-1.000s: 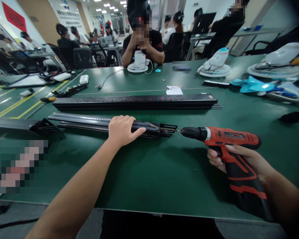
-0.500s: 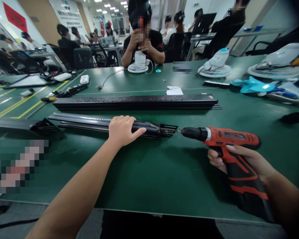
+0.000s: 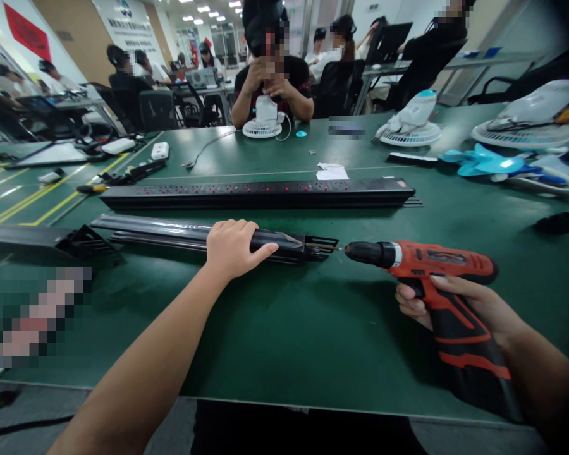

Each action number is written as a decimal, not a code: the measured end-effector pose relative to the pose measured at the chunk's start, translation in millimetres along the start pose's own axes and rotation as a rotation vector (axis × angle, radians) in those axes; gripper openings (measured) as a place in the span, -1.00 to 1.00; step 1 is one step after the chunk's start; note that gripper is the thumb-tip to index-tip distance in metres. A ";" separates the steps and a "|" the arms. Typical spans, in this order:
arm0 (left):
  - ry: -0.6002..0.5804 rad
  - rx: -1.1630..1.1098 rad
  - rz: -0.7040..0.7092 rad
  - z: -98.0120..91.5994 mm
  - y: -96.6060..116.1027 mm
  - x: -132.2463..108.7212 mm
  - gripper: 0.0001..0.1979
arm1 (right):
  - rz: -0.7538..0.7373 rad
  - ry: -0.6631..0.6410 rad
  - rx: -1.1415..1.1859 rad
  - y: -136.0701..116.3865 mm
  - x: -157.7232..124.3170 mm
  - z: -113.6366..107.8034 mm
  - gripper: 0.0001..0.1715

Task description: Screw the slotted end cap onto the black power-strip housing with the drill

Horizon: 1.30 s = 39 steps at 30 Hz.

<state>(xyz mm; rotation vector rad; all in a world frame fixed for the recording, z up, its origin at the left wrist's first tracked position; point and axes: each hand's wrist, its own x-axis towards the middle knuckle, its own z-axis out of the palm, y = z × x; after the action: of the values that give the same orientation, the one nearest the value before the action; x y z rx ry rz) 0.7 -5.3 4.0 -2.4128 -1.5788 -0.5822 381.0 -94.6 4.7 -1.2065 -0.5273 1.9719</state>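
My left hand (image 3: 231,251) lies over a long black metal strip (image 3: 171,232), its fingers wrapped over the top and the thumb pointing right along it. A slotted bracket sticks out of the strip's right end. In my right hand (image 3: 483,309) is an orange and black cordless drill (image 3: 446,262), held level with the index finger by the trigger. The drill's bit points left at the strip's bracketed end; whether the tip touches a screw is too small to tell. Behind, parallel to the strip, rests a long black power strip (image 3: 265,194) with red dots along its top.
Another black strip (image 3: 23,237) lies at the left. White fan parts (image 3: 410,126) and blue fan blades (image 3: 483,162) occupy the right rear of the green table (image 3: 284,354). A white paper (image 3: 332,172) lies behind the power strip. Across the table a person (image 3: 272,76) sits, hands raised.
Both my hands, the drill and the black strip have stayed practically in place. The person opposite has moved their hands slightly.
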 end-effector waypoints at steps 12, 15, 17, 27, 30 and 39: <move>0.002 -0.002 -0.004 -0.3 0.2 0.1 -0.34 | -0.009 -0.014 -0.009 0.9 1.2 -1.0 -0.55; -0.010 -0.002 -0.009 -1.0 0.8 0.5 -0.33 | -0.004 -0.010 -0.014 0.1 0.6 -0.4 -0.63; -0.015 -0.004 -0.011 -1.4 1.1 0.6 -0.32 | -0.013 -0.013 -0.017 -0.4 0.1 0.1 -0.64; -0.011 0.000 -0.005 -0.4 0.0 0.4 -0.32 | 0.003 0.008 -0.003 -1.4 -1.1 3.8 -0.64; -0.010 0.001 -0.004 -0.2 0.1 0.4 -0.33 | 0.006 -0.002 -0.002 -1.6 -1.2 3.8 -0.65; 0.005 0.012 -0.007 0.2 0.8 0.2 -0.36 | -0.014 -0.025 -0.024 -1.0 -0.6 2.6 -0.65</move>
<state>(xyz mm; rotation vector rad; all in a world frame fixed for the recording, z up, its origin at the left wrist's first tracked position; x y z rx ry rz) 1.5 -5.4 4.0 -2.3967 -1.5844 -0.5780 379.3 -94.3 7.0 -1.1908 -0.5717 1.9769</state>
